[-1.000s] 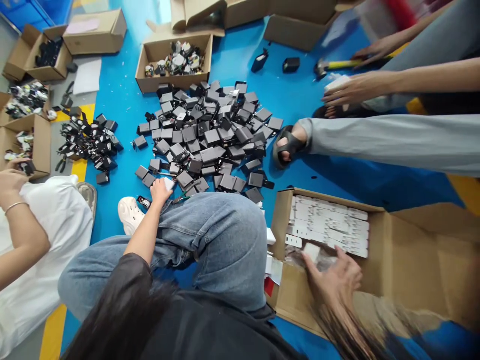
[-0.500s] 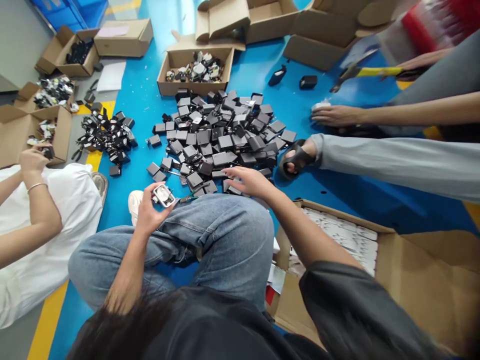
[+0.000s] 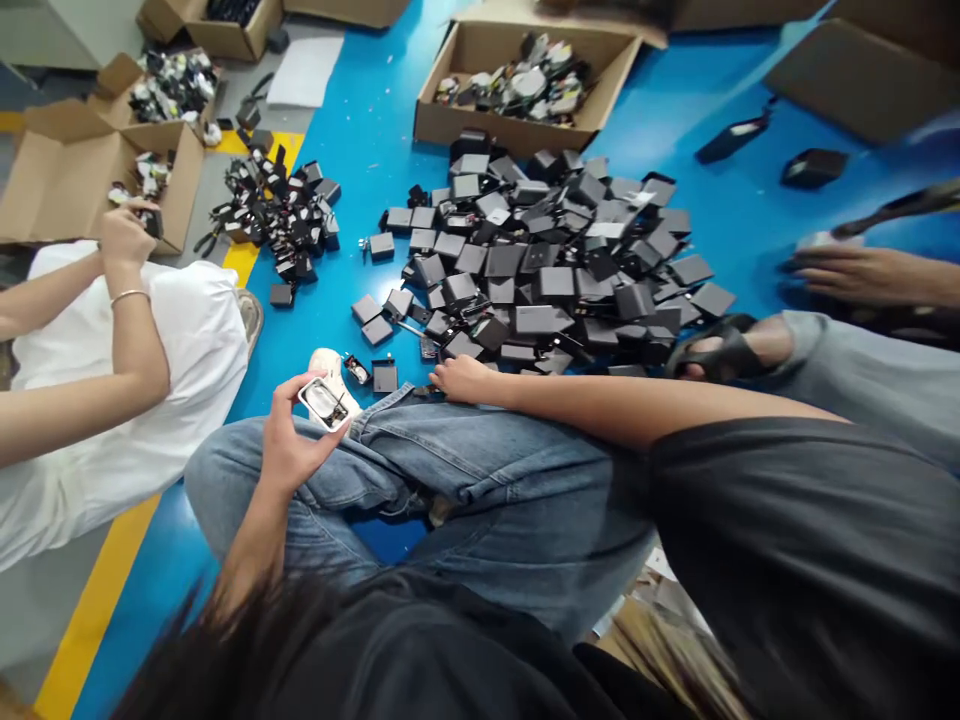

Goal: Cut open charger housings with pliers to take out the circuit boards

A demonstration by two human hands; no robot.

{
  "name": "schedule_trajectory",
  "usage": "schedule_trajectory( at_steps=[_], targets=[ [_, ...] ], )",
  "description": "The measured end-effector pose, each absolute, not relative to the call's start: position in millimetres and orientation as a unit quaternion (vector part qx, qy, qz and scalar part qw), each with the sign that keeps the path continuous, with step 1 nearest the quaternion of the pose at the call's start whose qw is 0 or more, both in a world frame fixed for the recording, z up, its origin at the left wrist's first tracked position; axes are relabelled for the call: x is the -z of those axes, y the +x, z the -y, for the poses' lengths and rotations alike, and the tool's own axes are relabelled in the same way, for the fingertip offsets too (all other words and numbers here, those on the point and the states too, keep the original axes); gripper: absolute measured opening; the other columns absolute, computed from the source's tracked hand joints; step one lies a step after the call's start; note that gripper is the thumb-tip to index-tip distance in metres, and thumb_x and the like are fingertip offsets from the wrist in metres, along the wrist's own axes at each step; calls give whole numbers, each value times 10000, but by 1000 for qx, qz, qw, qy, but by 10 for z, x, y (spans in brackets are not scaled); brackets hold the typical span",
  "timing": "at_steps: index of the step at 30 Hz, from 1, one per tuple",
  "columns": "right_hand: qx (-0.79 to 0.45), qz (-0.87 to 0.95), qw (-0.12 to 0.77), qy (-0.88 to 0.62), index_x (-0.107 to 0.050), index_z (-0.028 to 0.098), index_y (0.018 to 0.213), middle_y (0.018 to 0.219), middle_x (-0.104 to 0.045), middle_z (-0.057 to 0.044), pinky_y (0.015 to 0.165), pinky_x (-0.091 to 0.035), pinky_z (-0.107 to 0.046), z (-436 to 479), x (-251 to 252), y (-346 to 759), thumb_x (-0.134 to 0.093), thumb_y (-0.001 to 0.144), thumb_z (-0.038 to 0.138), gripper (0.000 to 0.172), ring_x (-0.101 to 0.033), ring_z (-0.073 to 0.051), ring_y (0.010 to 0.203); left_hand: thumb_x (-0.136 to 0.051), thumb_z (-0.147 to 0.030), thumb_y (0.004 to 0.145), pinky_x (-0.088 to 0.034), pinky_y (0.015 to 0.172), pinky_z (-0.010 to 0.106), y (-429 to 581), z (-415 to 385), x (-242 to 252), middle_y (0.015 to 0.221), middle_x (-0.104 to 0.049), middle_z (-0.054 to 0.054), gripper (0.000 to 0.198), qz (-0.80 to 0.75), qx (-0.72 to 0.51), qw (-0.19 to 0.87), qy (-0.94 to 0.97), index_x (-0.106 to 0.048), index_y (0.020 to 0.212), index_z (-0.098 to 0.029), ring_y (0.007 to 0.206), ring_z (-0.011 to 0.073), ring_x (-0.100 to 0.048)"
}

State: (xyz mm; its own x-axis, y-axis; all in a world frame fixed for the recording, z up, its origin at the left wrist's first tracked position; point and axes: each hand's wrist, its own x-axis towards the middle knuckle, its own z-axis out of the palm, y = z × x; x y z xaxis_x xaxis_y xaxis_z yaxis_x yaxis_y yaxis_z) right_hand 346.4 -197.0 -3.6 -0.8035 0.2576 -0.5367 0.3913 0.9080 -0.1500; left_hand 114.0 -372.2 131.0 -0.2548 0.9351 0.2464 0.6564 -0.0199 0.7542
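- Far left of you, what's there?
- Co-worker's hand (image 3: 127,238) by an open carton (image 3: 67,180), then a heap of black parts (image 3: 289,215) on the floor (image 3: 364,110).
- Your left hand (image 3: 292,435)?
- Thumb and fingers gripping the edges of a white case (image 3: 325,402), in front of the pale shoe (image 3: 325,361), open side toward you, innards showing.
- Right hand (image 3: 461,380)?
- Low at your jeans (image 3: 457,455), fingers part-curled at a slim dark thing (image 3: 428,391). Can't tell if you've got hold of it. Pile of grey boxes (image 3: 556,284) just beyond.
- Past that?
- Dark sandal (image 3: 724,348), then another worker's hand (image 3: 870,274), blurred.
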Motion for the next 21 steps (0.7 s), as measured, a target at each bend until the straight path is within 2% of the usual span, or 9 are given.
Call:
schedule_trajectory(
  at_steps=[3, 5, 8, 11, 14, 17, 21],
  targets=[
    [142, -929, 268, 210, -632, 24, 1027, 967, -667, -245, 706, -451, -358, 2001, 77, 3425, -412, 880, 120, 282, -657, -295, 888, -781, -274, 708, -497, 970, 389, 1113, 3780, -1327, 1245, -599, 96, 617, -670, -418, 166, 591, -463, 1234, -221, 1142, 229, -589],
    [165, -920, 264, 239, -635, 35, 998, 947, -674, -240, 693, -461, -357, 1945, 36, 3413, -455, 872, 169, 258, -666, -297, 857, -773, -259, 716, -491, 976, 382, 1080, 3827, -1331, 1239, -601, 89, 608, -664, -421, 167, 595, -463, 1237, -225, 1154, 227, -580],
    [213, -905, 243, 278, -613, 94, 1005, 912, -689, -160, 688, -479, -315, 1773, -157, 3488, -479, 893, 283, 257, -672, -239, 804, -761, -261, 725, -499, 945, 362, 1045, 3873, -1336, 1226, -605, 82, 591, -666, -419, 164, 595, -470, 1238, -229, 1133, 224, -584],
    [355, -855, 144, 349, -523, 146, 1084, 819, -656, -54, 636, -495, -262, 1671, -515, 3656, -305, 973, 335, 310, -658, -153, 683, -757, -288, 725, -500, 933, 365, 1028, 3895, -1335, 1216, -602, 79, 586, -678, -416, 173, 581, -475, 1236, -233, 1102, 228, -594],
    [537, -734, -37, 413, -456, 176, 1113, 778, -599, -14, 521, -480, -257, 1855, -953, 3791, -232, 980, 431, 364, -612, -130, 557, -763, -322, 708, -493, 947, 390, 1030, 3922, -1329, 1199, -601, 81, 595, -687, -421, 210, 554, -477, 1222, -235, 1079, 240, -601],
    [672, -573, -192, 428, -496, 189, 1091, 832, -604, -23, 396, -381, -242, 2361, -1311, 3788, -355, 931, 477, 359, -522, -98, 442, -771, -357, 690, -515, 905, 385, 1096, 3973, -1333, 1210, -589, 86, 632, -633, -446, 355, 524, -452, 1226, -256, 1039, 237, -620],
    [734, -451, -275, 427, -558, 203, 1105, 812, -598, 5, 360, -273, -216, 3205, -1453, 3628, -575, 833, 398, 335, -413, -53, 405, -810, -439, 619, -495, 942, 381, 1357, 4097, -1353, 1431, -409, 120, 648, -452, -414, 606, 507, -530, 1176, -261, 1216, 286, -528]
  ],
)
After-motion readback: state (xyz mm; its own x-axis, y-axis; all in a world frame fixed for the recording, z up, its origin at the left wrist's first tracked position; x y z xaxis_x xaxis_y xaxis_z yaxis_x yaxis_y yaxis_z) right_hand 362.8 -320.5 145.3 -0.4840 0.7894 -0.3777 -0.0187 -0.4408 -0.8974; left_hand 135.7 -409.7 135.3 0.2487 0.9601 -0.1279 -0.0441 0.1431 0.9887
